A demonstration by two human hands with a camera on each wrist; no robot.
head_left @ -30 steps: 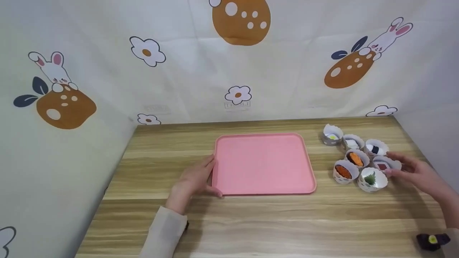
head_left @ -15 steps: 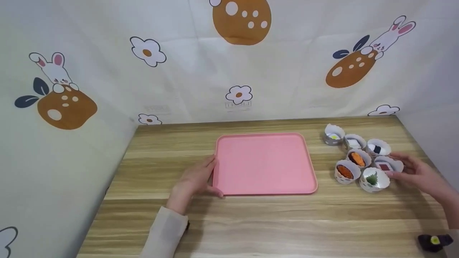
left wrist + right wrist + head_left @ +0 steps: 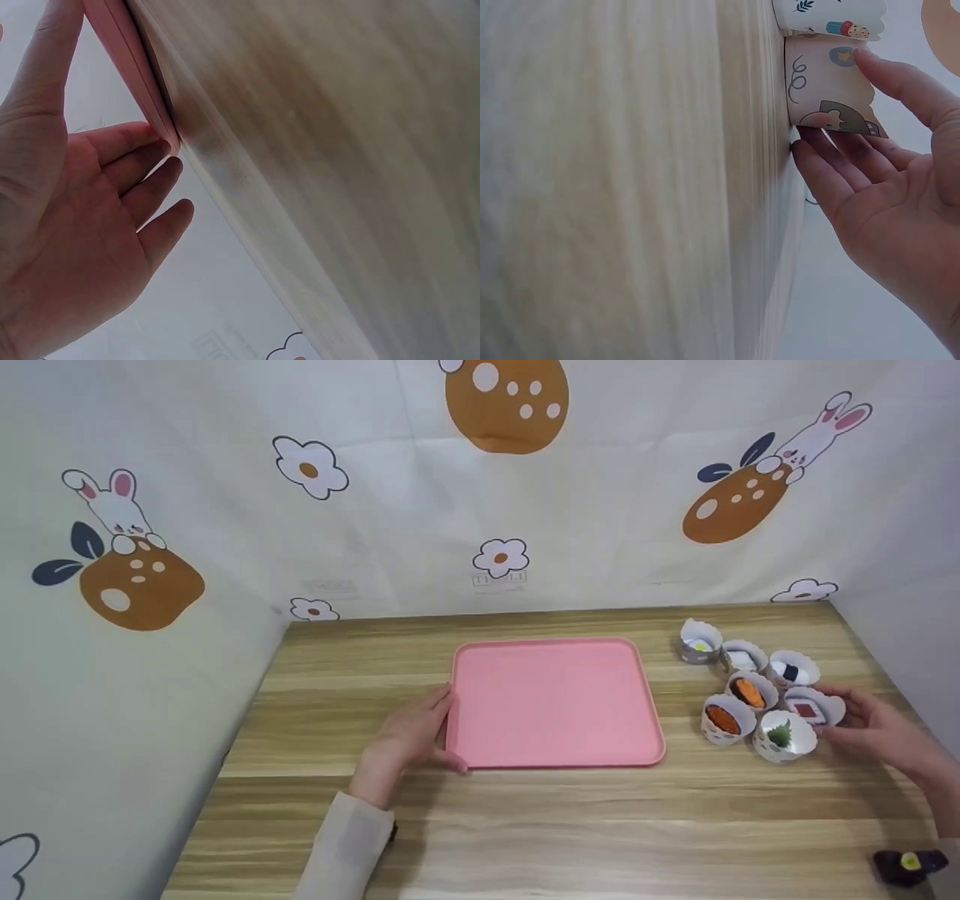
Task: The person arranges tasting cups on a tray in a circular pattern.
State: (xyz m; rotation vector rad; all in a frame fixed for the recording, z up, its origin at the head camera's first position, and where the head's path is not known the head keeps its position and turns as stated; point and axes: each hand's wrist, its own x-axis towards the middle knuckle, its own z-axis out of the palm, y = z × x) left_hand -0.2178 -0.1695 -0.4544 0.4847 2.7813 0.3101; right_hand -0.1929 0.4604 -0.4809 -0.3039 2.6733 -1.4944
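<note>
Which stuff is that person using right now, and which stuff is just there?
Probably being used:
Pink tray, with the left hand at its edge
Cup with the dark-red piece, touched by the right hand
Five other cups, likely, since they sit close by

Probably just there:
Wood-patterned table
Bunny-print cloth
Dark thing with a yellow spot; I can't tell what it is

A wood-grained table [image 3: 570, 821] with a pink tray [image 3: 555, 705] near its middle and seven paper cups [image 3: 781, 753] to the right

The wood-grain tabletop [image 3: 570, 832], softly lit, showed pale near-side glare, shadows beside both forearms [image 3: 341, 844], and blur in both wrist views.
</note>
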